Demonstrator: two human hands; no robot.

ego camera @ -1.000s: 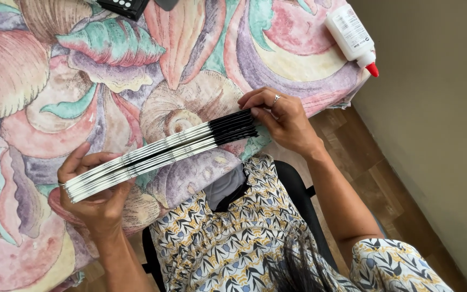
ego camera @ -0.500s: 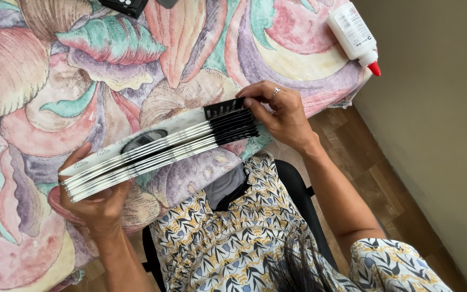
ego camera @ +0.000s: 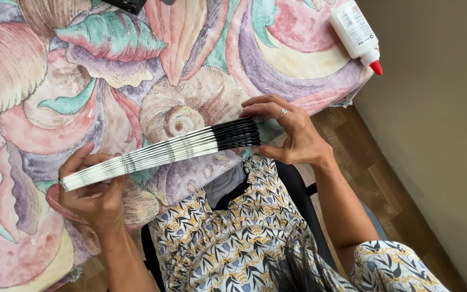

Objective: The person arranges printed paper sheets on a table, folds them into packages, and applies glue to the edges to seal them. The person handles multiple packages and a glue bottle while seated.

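Gripping opposite ends, the left hand (ego camera: 94, 190) and right hand (ego camera: 293, 135) close on a folded paper stack (ego camera: 163, 153), white with a black end section, held edge-up just above the worktop (ego camera: 55, 81) near its front edge. A glue bottle (ego camera: 355, 32) lies at the far corner.

Can't really see what's on the pages of the folded paper stack (ego camera: 163, 152), it's edge-on, just thin white and black edges. The left hand (ego camera: 94, 189) has its palm and most fingertips tucked behind the stack, and the right hand (ego camera: 290, 132) hides the stack's black end. The dark gadget (ego camera: 128, 4) is chopped off by the top edge, no telling what it is. The glue bottle (ego camera: 355, 32) has label print too small to read. The tablecloth (ego camera: 39, 81) runs out past the left edge.
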